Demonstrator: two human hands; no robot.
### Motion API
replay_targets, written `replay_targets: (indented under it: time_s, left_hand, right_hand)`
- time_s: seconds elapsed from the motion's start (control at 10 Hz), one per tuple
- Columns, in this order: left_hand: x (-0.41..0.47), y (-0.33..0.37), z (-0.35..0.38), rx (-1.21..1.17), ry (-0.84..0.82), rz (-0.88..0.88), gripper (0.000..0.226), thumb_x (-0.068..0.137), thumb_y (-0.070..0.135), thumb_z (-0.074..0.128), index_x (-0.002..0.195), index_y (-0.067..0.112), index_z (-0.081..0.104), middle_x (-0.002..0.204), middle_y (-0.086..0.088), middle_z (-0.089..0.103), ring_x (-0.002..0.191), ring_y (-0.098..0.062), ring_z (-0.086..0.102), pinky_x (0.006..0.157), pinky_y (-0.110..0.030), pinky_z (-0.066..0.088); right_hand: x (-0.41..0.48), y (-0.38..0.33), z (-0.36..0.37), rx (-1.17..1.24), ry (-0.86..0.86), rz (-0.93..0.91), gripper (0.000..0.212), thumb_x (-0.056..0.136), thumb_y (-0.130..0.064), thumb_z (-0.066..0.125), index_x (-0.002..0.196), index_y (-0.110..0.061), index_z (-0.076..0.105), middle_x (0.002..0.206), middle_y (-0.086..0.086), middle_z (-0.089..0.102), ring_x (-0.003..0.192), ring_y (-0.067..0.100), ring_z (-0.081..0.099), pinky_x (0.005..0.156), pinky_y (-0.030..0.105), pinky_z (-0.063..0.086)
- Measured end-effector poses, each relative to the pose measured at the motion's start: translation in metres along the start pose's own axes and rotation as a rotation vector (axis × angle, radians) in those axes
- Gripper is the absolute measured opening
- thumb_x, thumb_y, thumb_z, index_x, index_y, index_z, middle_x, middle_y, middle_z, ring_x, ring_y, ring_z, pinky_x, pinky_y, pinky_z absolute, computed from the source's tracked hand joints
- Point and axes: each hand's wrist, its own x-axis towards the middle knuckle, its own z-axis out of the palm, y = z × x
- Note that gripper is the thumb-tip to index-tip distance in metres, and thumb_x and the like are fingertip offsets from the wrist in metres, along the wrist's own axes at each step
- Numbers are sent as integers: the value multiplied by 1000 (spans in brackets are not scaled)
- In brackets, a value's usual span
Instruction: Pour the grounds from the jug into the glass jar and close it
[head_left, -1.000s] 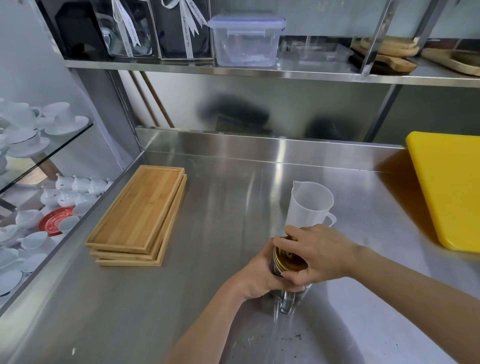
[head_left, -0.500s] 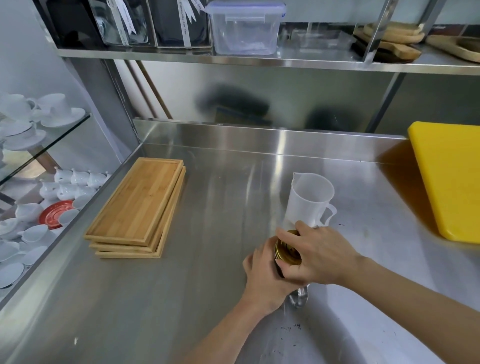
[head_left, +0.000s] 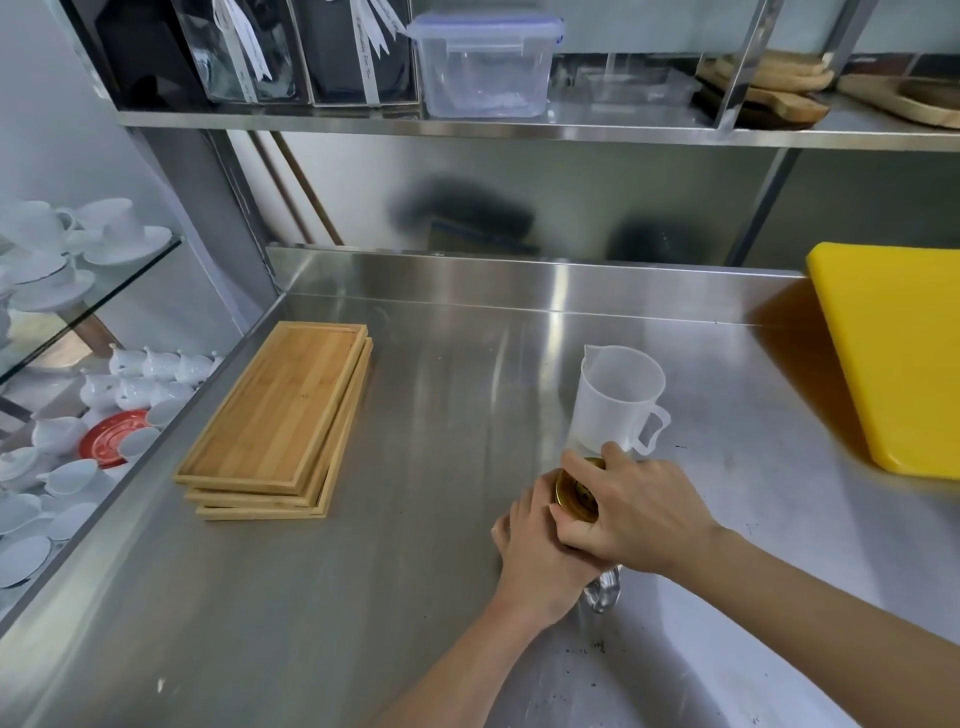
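Pouring looks done: the translucent white plastic jug stands empty just beyond the clear glass jar on the steel table, left hand gripping the jar, right hand fingers clasping its gold metal lid, seemingly being tightened.

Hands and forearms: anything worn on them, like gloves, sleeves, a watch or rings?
Nothing that shows. The left hand and right hand are bare, with no gloves, and no rings on the fingers in view. Both forearms are uncovered to the frame edge: no sleeves, watch or bands.
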Motion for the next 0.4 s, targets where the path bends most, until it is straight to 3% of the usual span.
replay_targets:
  time_s: [0.1,0.2,0.3,0.4]
  left_hand:
    - [5,-3,-5,-16,-88,-24,81,55,47,70,128,33,39,115,15,48,117,-14,47,109,-40,35]
    - [12,-6,-10,-16,-177,-54,87,49,48,79,126,42,38,125,9,55,118,-18,53,103,-45,45]
    - [20,-8,-29,21,-360,-74,96,52,40,86,132,48,34,133,9,52,125,-15,50,106,-42,44]
    - [23,6,-58,150,-508,-35,88,70,29,81,143,34,32,143,7,46,131,-11,42,109,-26,33]
  right_hand:
    - [-3,-2,-1,-37,18,18,48,71,-57,42,82,-15,62,49,8,50,28,27,40,38,20,23]
    - [-7,-2,-3,-94,21,41,52,73,-60,41,81,-13,61,49,8,51,30,26,43,36,23,30]
    - [-10,1,-7,-126,24,60,64,76,-68,31,85,-14,65,55,9,60,43,29,54,40,31,42]
    - [-9,6,-21,-102,89,40,71,81,-71,19,99,-18,63,70,6,67,60,28,63,51,39,50]
